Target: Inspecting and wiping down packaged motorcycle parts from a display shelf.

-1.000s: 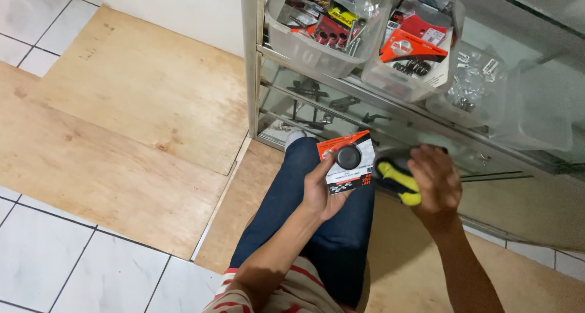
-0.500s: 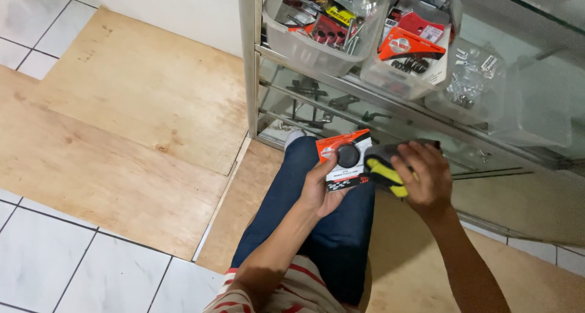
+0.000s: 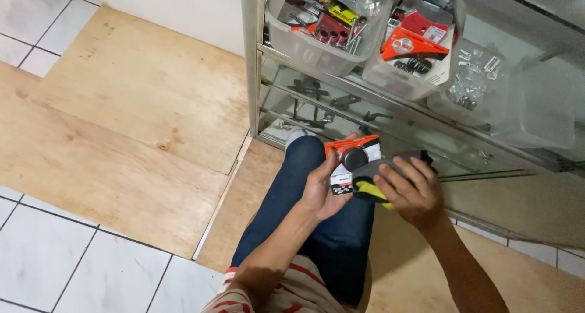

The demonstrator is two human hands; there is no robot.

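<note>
Packaged in a flat card of orange, white and black, a carded item (image 3: 352, 162) with a round black knob-like part bulging from its front sits over the person's lap, just in front of a metal-framed glass shelf unit (image 3: 252, 57). The left hand (image 3: 323, 188) holds the card from below and the side, thumb up along its left edge and the other fingers curled behind the card, so they are pinching the packet. Touching the card's right side is a yellow and grey tool (image 3: 372, 182), rounded and rubbery looking, with a dark matte top and a bright yellow strip beneath. The right hand (image 3: 411, 191) lies over this tool, fingers bent and spread across its grey back, gripping it; its far end is hidden under the hand.

The person wears smooth dark blue jeans (image 3: 311, 228) and a red and white striped shirt (image 3: 286, 291). Beneath them lie pale plywood sheets (image 3: 122, 118) with visible grain and knots, laid over glossy white floor tiles (image 3: 55, 264). On the shelf above stand translucent plastic bins (image 3: 317, 54), rectangular with rounded corners, filled with carded hardware in red, orange and yellow, and beside them clear bags of small metal parts (image 3: 472, 81). Dark metal fittings lie on the glass shelf lower down.
</note>
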